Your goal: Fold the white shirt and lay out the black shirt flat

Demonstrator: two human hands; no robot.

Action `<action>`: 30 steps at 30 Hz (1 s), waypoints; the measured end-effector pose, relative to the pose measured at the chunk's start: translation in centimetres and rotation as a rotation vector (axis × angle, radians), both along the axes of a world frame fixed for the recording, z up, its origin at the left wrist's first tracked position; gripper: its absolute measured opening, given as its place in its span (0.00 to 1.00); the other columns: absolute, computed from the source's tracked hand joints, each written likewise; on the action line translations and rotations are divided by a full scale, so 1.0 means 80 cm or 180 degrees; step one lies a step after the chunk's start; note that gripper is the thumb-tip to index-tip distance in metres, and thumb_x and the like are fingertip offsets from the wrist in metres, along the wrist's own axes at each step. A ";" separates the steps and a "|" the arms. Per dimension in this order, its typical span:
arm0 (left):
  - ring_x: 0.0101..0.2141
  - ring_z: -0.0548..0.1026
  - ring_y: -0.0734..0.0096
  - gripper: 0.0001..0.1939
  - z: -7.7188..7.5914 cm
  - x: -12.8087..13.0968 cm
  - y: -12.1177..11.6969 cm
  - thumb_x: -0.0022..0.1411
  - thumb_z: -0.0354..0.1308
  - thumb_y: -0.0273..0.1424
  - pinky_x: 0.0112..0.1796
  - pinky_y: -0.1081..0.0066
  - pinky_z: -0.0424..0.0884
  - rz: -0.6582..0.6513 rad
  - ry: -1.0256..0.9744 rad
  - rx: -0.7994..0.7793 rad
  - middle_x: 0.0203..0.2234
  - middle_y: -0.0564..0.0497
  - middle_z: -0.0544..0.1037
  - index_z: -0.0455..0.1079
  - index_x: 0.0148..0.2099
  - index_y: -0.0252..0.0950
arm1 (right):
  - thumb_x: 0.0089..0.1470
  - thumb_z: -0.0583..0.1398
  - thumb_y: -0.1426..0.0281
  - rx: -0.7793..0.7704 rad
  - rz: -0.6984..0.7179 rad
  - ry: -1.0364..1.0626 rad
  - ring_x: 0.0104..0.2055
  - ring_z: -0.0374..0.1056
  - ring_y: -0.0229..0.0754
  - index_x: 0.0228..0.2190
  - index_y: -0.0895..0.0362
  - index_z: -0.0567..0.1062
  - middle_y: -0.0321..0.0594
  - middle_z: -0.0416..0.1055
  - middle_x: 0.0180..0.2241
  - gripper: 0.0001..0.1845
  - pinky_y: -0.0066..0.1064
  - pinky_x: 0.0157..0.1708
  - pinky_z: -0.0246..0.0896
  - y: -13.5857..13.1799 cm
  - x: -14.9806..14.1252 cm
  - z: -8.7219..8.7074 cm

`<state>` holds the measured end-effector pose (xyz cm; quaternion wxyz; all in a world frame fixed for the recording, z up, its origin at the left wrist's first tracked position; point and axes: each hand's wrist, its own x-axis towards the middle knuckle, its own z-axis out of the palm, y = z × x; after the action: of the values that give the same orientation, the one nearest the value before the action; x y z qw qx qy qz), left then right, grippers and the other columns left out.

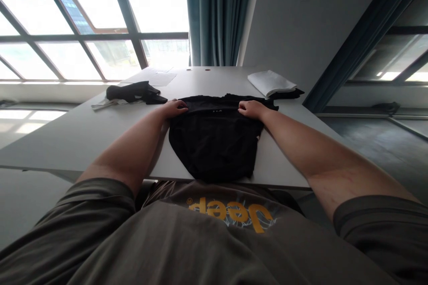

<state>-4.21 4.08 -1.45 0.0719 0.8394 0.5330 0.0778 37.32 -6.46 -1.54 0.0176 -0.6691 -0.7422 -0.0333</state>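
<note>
A black garment (pixel 214 142) lies spread on the white table (pixel 83 129) right in front of me, its near end reaching the table's front edge. My left hand (pixel 174 109) rests on the garment's far left corner, fingers curled over the fabric's edge. My right hand (pixel 252 109) presses on the far right corner in the same way. Both hands appear to pinch the top edge of the cloth.
A crumpled black cloth (pixel 133 92) lies at the back left beside some papers (pixel 157 78). A folded white cloth (pixel 270 82) sits on a dark one at the back right. Windows and a curtain (pixel 217 13) stand behind the table.
</note>
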 end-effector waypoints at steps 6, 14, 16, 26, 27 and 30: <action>0.64 0.78 0.53 0.27 -0.005 0.000 0.008 0.77 0.61 0.48 0.68 0.66 0.71 0.0012 -0.0043 0.0016 0.65 0.46 0.78 0.81 0.71 0.48 | 0.74 0.59 0.62 0.0016 0.0011 0.0028 0.50 0.80 0.53 0.51 0.55 0.83 0.47 0.86 0.49 0.15 0.36 0.46 0.65 0.001 0.001 -0.002; 0.64 0.79 0.48 0.24 -0.020 -0.003 0.027 0.74 0.64 0.46 0.69 0.60 0.72 -0.0012 -0.0217 0.0077 0.62 0.45 0.80 0.83 0.67 0.47 | 0.74 0.60 0.64 0.0030 0.0002 -0.0014 0.50 0.80 0.52 0.50 0.55 0.83 0.48 0.86 0.50 0.13 0.35 0.44 0.63 0.004 0.000 -0.002; 0.63 0.79 0.48 0.24 -0.021 -0.004 0.031 0.74 0.64 0.46 0.69 0.59 0.72 -0.0026 -0.0215 0.0088 0.62 0.45 0.79 0.83 0.67 0.47 | 0.74 0.60 0.64 0.0026 -0.0002 -0.0021 0.50 0.80 0.52 0.50 0.55 0.83 0.48 0.86 0.50 0.13 0.35 0.44 0.63 0.004 0.001 -0.002; 0.62 0.80 0.48 0.24 -0.022 -0.004 0.031 0.73 0.65 0.46 0.68 0.58 0.73 -0.0035 -0.0261 0.0101 0.60 0.45 0.80 0.83 0.66 0.48 | 0.73 0.60 0.63 0.0052 0.0020 0.0022 0.48 0.80 0.52 0.50 0.55 0.83 0.47 0.86 0.48 0.14 0.35 0.44 0.64 0.009 0.005 -0.007; 0.62 0.80 0.48 0.24 -0.022 -0.004 0.031 0.73 0.65 0.46 0.69 0.58 0.73 -0.0033 -0.0266 0.0103 0.60 0.45 0.80 0.83 0.66 0.48 | 0.73 0.60 0.63 0.0051 0.0026 0.0027 0.48 0.80 0.52 0.50 0.55 0.83 0.47 0.86 0.48 0.14 0.35 0.44 0.64 0.009 0.005 -0.007; 0.62 0.80 0.48 0.24 -0.021 -0.004 0.030 0.73 0.65 0.46 0.69 0.58 0.73 -0.0010 -0.0241 0.0080 0.60 0.44 0.80 0.83 0.66 0.48 | 0.73 0.60 0.63 0.0067 0.0031 0.0057 0.48 0.80 0.53 0.50 0.55 0.83 0.48 0.86 0.48 0.14 0.36 0.44 0.64 0.010 0.006 -0.007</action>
<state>-4.49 6.50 -3.11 0.0816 0.8376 0.5276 0.1161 37.78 -5.69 -2.09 0.0315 -0.6655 -0.7449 -0.0350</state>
